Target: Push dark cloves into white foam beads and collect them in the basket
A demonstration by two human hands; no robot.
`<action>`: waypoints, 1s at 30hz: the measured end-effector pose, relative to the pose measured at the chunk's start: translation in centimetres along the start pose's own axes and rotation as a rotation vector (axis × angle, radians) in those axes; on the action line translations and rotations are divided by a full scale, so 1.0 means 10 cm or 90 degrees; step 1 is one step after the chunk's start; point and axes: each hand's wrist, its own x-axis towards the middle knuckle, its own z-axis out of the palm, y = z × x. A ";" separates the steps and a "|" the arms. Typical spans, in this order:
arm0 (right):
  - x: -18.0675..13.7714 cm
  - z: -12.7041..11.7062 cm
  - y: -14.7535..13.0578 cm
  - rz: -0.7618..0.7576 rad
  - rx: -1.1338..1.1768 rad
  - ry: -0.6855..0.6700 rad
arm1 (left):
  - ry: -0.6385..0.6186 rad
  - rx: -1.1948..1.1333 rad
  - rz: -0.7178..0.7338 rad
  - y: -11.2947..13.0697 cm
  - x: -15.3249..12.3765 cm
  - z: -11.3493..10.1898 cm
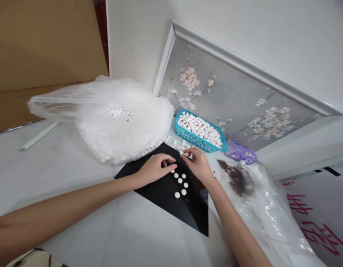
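Observation:
Between the thumb and fingertips of my right hand [198, 165] is a small white ball [181, 152], held above the far edge of a black sheet [171, 207]. My left hand [155, 170] hovers over the same sheet, thumb and fingers curved but apart. One white ball [172, 171] lies just below its thumb; whether they touch I cannot tell. Several more white balls [179, 180] rest loose on the sheet between my hands. Dark reddish-brown bits [198, 184] lie on the sheet beside my right wrist, partly hidden by it.
A large translucent bag [124, 129] full of white balls stands at the left. Behind my hands, a turquoise basket [197, 140] holds many more. To the right are a clear plastic bag [268, 207] with dark brown pieces and a purple packet [242, 152]. A framed flower picture [229, 89] leans behind.

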 end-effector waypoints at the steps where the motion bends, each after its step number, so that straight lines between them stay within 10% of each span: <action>1: -0.04 -0.06 -0.05 -0.020 0.007 -0.024 | 0.007 -0.030 -0.011 0.01 0.00 0.00; 10: -0.22 -0.36 -0.37 -0.110 0.043 -0.163 | -0.066 -0.291 -0.117 0.13 -0.02 0.02; 21: -0.13 -0.53 0.22 0.009 -0.102 -0.325 | -0.022 -0.370 -0.205 0.09 0.01 0.00; 30: -0.11 -0.39 0.10 0.023 -0.117 -0.309 | -0.010 -0.388 -0.222 0.12 0.00 -0.02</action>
